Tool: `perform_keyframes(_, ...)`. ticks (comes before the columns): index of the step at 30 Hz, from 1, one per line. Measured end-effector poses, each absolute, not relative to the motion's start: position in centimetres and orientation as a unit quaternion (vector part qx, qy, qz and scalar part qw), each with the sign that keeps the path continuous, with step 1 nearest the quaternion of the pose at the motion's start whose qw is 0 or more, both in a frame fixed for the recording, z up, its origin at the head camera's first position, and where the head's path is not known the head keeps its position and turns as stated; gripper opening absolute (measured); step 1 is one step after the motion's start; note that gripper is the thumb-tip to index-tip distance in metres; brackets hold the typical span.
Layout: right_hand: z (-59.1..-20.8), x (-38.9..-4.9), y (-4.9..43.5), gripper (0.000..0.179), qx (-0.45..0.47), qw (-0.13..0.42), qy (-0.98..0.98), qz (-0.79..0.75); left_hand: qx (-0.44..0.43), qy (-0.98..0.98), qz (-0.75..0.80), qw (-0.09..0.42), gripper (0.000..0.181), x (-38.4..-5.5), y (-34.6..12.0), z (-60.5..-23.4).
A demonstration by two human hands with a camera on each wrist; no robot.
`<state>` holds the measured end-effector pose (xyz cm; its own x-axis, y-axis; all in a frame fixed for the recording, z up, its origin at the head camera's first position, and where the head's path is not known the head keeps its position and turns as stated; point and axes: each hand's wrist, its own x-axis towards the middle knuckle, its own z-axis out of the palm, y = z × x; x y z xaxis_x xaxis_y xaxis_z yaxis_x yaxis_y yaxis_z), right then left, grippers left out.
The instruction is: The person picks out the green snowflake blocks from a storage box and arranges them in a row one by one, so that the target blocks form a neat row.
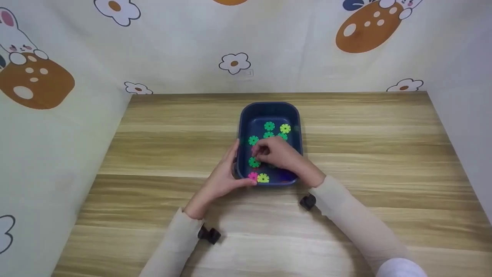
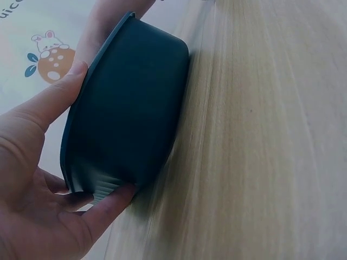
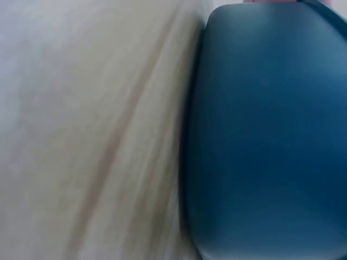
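Note:
A dark blue plastic tub [image 1: 270,109] stands on the wooden table, with several flower-shaped plastic discs lying inside. My left hand [image 1: 222,177] grips the tub's near left corner. In the left wrist view, its thumb [image 2: 60,95] is on the rim and its fingers [image 2: 111,208] bend around the ribbed end. My right hand [image 1: 278,152] reaches into the tub with bent fingers above the discs. Some pink shows by its fingertips, but whether they pinch a disc is hidden. A green disc [image 1: 254,162] lies just below them. Only the tub's outer wall [image 3: 271,135] fills the right wrist view.
More green discs [image 1: 269,125] and a yellow disc [image 1: 285,128] lie toward the tub's far end. A pink disc [image 1: 253,176] and another yellow disc [image 1: 263,177] are at its near end. Patterned cloth [image 1: 184,46] stands behind the table [image 1: 173,154].

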<state>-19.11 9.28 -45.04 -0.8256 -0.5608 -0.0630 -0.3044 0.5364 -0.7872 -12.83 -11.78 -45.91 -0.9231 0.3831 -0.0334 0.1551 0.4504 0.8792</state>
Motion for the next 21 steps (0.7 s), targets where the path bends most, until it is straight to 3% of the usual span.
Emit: perform_keyframes(21, -43.2, -19.8, 10.4, 0.007, -0.227, 0.104, 0.857, -0.450, 0.148, 0.853, 0.487, 0.114, 0.123, -12.8, -11.8, -45.9)
